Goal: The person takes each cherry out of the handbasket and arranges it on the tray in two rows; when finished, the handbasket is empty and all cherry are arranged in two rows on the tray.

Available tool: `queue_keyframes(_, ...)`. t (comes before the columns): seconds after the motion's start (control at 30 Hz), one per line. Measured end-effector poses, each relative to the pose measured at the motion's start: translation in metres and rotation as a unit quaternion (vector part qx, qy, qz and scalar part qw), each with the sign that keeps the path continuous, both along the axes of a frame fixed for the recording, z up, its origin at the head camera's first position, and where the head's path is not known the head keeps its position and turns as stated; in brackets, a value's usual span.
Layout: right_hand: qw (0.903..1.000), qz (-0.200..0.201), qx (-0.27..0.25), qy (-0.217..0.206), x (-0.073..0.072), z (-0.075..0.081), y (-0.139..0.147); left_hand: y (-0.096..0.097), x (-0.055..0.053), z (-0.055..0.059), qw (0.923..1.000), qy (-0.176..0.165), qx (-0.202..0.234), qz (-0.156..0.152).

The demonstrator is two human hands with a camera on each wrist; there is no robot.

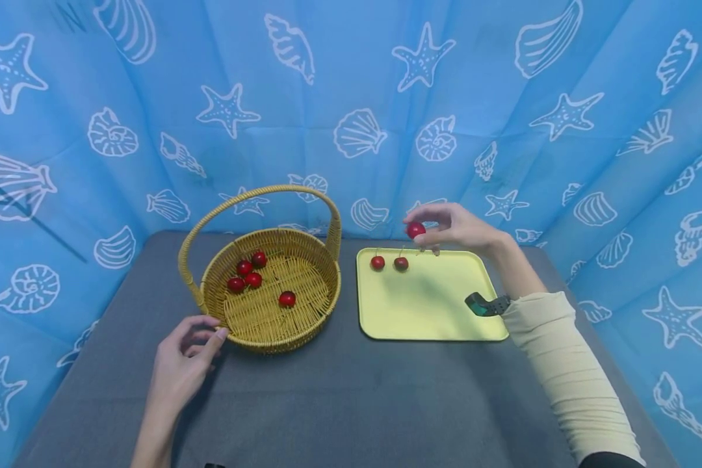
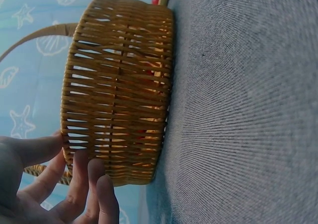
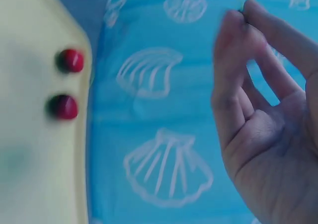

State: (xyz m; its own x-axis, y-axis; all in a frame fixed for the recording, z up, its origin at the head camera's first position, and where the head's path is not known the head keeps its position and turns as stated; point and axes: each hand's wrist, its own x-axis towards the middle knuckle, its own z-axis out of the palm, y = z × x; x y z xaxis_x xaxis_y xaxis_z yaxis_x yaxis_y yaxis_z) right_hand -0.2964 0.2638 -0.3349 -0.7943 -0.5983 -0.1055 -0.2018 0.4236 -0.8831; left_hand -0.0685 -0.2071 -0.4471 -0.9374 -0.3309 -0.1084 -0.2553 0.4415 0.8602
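Note:
At the left, my left hand (image 1: pixel 184 359) pinches the near-left rim of a round wicker basket (image 1: pixel 272 346) with a tall arched handle. In the left wrist view, thumb and fingertips meet at that rim, beside the slatted wall (image 2: pixel 117 92). Several red cherries (image 1: pixel 253 279) cluster inside, with a single cherry (image 1: pixel 287 299) apart from them. My right hand (image 1: pixel 457 227) holds a red cherry (image 1: pixel 415 230) between thumb and fingers, above the far edge of a yellow tray (image 1: pixel 439 328). Fingers mostly hide this cherry in the right wrist view. Two cherries (image 3: pixel 73 60) with stems lie on the tray.
Grey cloth (image 1: pixel 351 403) covers the table under basket and tray. Behind them hangs a blue curtain (image 1: pixel 339 78) printed with shells and starfish, wrapping both sides. The basket handle (image 1: pixel 257 192) arches up in front of the curtain. A dark band (image 1: pixel 487 305) circles the right wrist.

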Motion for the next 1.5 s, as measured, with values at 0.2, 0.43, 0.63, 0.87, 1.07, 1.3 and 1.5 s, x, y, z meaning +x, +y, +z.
queue_keyframes(0.2, 0.9973, -0.062, 0.036, 0.018, 0.0, -0.015, 0.03, -0.001, 0.002, 0.001, 1.0, 0.001, 0.006, 0.002)
queue_keyframes(0.43, 0.9954, -0.083, 0.046, 0.016, 0.003, -0.039, 0.045, -0.002, 0.0, 0.001, 0.9999, -0.015, 0.001, 0.0)
queue_keyframes(0.63, 0.9925, -0.105, 0.063, -0.003, 0.002, -0.067, 0.043, -0.002, -0.002, 0.001, 0.9997, -0.025, 0.001, -0.002)
queue_keyframes(0.87, 0.9898, -0.109, 0.088, 0.026, -0.002, -0.097, 0.037, -0.002, -0.003, 0.001, 0.9995, -0.029, 0.006, -0.008)
queue_keyframes(1.07, 0.9848, -0.118, 0.107, 0.068, -0.007, -0.112, 0.039, -0.002, -0.003, 0.002, 0.9994, -0.031, 0.009, -0.01)
queue_keyframes(1.3, 0.9835, -0.115, 0.106, 0.091, -0.008, -0.12, 0.039, -0.003, -0.003, 0.002, 0.9994, -0.029, 0.011, -0.013)
queue_keyframes(1.5, 0.9829, -0.108, 0.112, 0.099, -0.009, -0.119, 0.041, -0.003, -0.002, 0.002, 0.9995, -0.027, 0.009, -0.012)
